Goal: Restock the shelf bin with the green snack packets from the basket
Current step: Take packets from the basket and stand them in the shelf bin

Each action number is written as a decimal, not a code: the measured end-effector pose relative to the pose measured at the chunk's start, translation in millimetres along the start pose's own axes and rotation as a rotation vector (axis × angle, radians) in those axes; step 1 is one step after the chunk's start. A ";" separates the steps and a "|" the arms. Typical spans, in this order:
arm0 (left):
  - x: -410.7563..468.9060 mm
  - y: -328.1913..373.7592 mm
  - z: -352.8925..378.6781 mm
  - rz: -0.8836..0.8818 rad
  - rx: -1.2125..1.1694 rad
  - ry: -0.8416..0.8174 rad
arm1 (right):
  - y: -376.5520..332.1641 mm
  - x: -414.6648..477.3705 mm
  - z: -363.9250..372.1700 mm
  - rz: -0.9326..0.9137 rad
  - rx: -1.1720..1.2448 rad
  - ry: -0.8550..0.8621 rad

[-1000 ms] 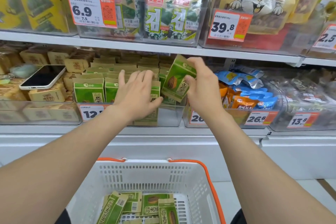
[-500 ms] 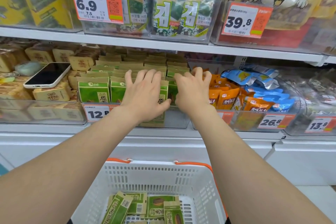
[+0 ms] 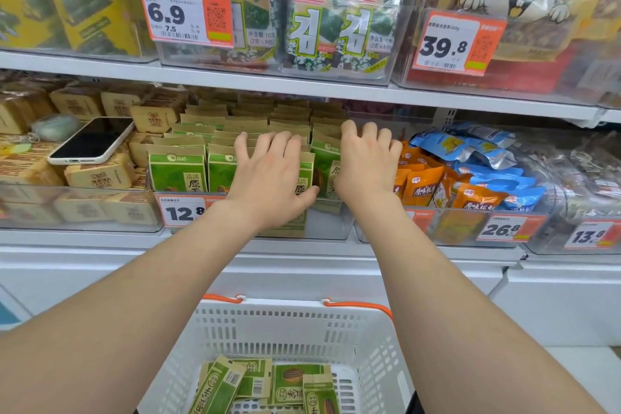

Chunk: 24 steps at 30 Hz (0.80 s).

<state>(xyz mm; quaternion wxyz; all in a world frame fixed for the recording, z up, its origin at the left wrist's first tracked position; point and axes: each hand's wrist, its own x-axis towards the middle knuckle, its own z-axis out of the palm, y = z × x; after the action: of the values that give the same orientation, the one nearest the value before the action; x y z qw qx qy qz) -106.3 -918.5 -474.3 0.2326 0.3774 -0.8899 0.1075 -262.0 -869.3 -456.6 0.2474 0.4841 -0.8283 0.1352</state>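
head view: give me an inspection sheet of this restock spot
surface: white shelf, clear shelf bin on it
job's things: green packets upright in the bin; loose packets lie in the basket below
clutter: phone on tan packs, left bin
grips: left hand flat on front packets; right hand fingers bent over the right row, grip unclear
cables: nothing seen
surroundings: orange packets, blue packets to the right; seaweed packs above

Left hand (image 3: pixel 268 178) covers most of the front green packets (image 3: pixel 304 175), and its wrist eats the end of the 12.8 tag (image 3: pixel 183 212) at 9 o'clock. Right hand (image 3: pixel 366 168) fingertips are tucked out of sight. Basket (image 3: pixel 289 323) at 6 o'clock gets cropped, and the clear bin (image 3: pixel 588 212) at 3 o'clock is mush.
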 end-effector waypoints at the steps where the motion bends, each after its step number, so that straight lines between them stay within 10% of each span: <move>1: -0.4 -0.4 -0.1 0.001 -0.004 0.000 | 1.2 -1.2 0.8 0.019 0.000 0.002; 24: -7.9 -5.6 -6.4 0.046 -0.036 -0.034 | -8.8 9.2 -7.2 -0.077 -0.134 -0.063</move>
<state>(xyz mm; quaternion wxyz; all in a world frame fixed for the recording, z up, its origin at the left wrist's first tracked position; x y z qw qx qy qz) -95.3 -915.1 -472.6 0.2217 0.3545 -0.9039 0.0902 -256.1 -877.1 -445.7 0.2582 0.5021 -0.8235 0.0546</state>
